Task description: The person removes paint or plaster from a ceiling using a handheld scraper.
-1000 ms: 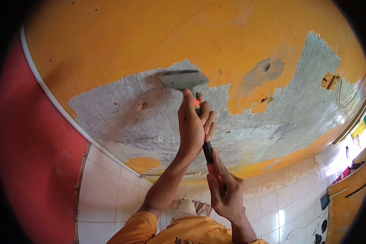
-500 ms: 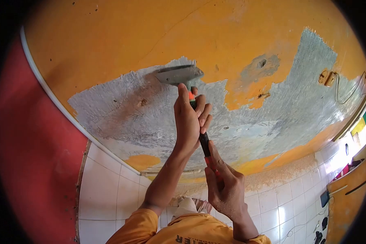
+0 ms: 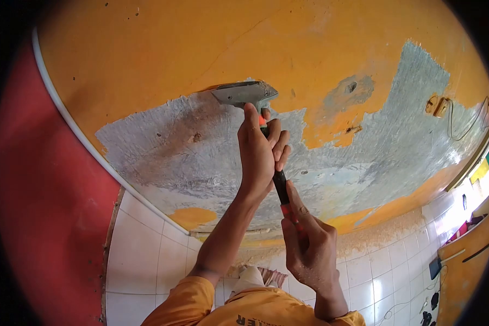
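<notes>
A long-handled scraper [image 3: 243,93] has its wide grey blade against the orange wall [image 3: 163,49], at the upper edge of the bare grey patch [image 3: 223,163]. My left hand [image 3: 258,152] is closed round the upper handle, just below the blade, with the thumb pointing up toward it. Lower down, my right hand [image 3: 311,244] grips the red and black end of the handle. The blade's working edge meets the orange paint.
A red wall [image 3: 54,185] and a white pipe [image 3: 73,127] are on the left. An electrical socket [image 3: 441,107] with a cable is at the right. White floor tiles [image 3: 133,244] lie below, with debris along the wall's foot. An orange cabinet [image 3: 467,266] stands lower right.
The scraper blade has moved slightly up and to the right against the wall. Both hands have shifted right with the handle, keeping their grip.
</notes>
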Demonstrator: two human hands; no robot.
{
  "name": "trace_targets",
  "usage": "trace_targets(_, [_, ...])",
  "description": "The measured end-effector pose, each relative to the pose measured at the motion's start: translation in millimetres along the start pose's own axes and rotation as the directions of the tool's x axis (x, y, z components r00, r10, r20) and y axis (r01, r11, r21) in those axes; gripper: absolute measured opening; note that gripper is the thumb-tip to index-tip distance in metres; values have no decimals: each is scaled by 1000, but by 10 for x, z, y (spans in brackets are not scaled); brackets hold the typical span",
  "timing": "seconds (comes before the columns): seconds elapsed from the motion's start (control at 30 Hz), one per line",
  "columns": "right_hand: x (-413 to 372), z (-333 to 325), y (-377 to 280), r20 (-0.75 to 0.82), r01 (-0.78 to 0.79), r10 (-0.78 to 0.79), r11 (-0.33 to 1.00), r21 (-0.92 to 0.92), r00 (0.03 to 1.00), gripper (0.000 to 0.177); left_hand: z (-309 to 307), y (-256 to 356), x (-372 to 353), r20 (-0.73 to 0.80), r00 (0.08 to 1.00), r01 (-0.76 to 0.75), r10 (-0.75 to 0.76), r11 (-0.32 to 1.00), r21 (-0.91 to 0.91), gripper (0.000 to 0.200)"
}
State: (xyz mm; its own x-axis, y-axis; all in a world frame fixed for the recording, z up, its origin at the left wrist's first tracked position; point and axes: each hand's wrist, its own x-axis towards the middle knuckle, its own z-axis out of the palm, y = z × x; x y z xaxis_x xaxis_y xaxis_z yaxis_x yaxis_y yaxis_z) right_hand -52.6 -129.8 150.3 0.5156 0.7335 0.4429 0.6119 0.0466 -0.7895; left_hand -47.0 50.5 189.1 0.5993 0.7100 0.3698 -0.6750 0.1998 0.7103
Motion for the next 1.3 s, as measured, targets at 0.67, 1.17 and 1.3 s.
trace_targets(0.67, [-33,119,44,-41,42,-44,998,-50,998,66,-36,20,1,21,999,48,-48,999,15,48])
trace_targets(1.17, [-36,169,20,-30,71,-72,996,-48,997,66,-68,50,-58,-12,999,50,-50,999,5,42])
trace_targets(1.3, [-60,170,71,-12,80,-81,993,-85,997,67,-131,10,-35,-21,996,84,-84,996,-13,44])
